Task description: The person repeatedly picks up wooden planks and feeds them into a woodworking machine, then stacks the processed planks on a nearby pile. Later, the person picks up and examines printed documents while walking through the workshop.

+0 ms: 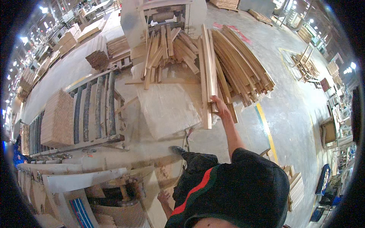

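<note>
My right hand (219, 105) is stretched forward, its fingers wrapped round the near end of some long wooden strips (207, 72). These strips lie side by side and point away from me, along the left edge of a fanned pile of wooden strips (239, 64). Down at my left side, my left hand (164, 196) hangs with its fingers apart and nothing visible in it. The nearest thing to it is a wooden panel (154, 190) of the workbench-like structure at lower left.
Loose strips (167, 49) spill before a pale machine (133, 22). A flat pale sheet (167, 108) lies on the floor beyond my shoe (176, 150). To the left, a roller conveyor (86, 108) carries a block of stacked strips (59, 119). A yellow line (268, 131) marks the floor at right.
</note>
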A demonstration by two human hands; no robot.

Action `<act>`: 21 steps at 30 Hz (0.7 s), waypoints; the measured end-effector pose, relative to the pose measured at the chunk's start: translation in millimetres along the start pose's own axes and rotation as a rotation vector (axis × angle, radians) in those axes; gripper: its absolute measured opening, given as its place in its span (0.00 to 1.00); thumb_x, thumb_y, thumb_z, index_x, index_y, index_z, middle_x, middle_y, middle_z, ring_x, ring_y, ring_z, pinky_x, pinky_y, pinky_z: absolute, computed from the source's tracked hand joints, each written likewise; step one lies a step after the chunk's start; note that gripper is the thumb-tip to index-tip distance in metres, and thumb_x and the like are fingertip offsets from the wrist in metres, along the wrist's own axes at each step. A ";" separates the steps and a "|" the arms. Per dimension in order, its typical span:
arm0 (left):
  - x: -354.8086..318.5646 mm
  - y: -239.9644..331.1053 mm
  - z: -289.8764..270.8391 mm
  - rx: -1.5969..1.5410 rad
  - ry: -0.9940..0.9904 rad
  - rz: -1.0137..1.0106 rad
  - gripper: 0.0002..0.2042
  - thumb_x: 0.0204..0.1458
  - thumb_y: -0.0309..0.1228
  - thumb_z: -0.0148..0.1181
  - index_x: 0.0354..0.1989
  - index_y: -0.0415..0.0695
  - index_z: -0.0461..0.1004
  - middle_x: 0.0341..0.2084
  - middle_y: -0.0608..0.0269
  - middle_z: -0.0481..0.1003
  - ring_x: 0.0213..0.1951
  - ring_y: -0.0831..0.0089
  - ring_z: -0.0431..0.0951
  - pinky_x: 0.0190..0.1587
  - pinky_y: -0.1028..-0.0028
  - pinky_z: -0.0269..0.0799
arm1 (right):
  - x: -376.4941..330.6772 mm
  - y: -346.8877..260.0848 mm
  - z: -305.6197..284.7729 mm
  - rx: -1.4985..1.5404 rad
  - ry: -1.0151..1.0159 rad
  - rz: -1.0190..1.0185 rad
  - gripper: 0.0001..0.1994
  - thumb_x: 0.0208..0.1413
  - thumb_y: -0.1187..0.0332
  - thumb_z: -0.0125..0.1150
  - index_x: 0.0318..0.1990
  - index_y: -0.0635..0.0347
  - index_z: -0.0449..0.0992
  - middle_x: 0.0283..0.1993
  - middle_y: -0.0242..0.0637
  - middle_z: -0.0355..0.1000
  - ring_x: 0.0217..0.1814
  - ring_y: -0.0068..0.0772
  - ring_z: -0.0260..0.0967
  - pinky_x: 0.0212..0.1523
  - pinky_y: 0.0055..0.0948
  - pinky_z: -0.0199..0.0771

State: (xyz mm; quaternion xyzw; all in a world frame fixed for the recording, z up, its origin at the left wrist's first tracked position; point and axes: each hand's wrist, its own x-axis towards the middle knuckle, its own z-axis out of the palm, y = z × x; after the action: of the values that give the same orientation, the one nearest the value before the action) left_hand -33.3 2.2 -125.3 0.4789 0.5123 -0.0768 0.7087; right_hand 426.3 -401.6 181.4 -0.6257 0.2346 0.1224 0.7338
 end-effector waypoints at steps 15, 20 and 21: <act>5.4 -10.6 -0.8 0.053 -0.019 -0.049 0.22 0.47 0.42 0.61 0.47 0.42 0.67 0.36 0.54 0.74 0.29 0.58 0.77 0.28 0.63 0.75 | 115.1 -8.6 -94.7 -0.849 0.624 -0.140 0.35 0.28 0.49 0.73 0.40 0.69 0.71 0.42 0.49 0.72 0.47 0.40 0.71 0.46 0.36 0.70; 7.7 1.1 -5.6 0.010 -0.013 -0.005 0.22 0.47 0.41 0.61 0.46 0.42 0.67 0.36 0.55 0.75 0.28 0.59 0.77 0.27 0.63 0.75 | 105.9 -2.0 -70.7 -1.035 0.775 -0.122 0.42 0.27 0.49 0.72 0.49 0.69 0.63 0.46 0.52 0.71 0.51 0.45 0.69 0.50 0.39 0.70; 5.5 7.5 -0.5 0.011 -0.028 0.012 0.21 0.47 0.41 0.61 0.46 0.42 0.68 0.35 0.55 0.75 0.28 0.59 0.77 0.27 0.63 0.75 | 103.5 -0.7 -79.0 -1.011 0.744 -0.082 0.43 0.29 0.49 0.71 0.50 0.69 0.61 0.48 0.52 0.69 0.51 0.46 0.68 0.50 0.40 0.69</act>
State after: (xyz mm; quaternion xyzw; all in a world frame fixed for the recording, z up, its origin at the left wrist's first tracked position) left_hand -26.6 8.6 -125.2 0.4848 0.4991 -0.0823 0.7135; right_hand 500.6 -490.6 122.1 -0.9046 0.3631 -0.0362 0.2203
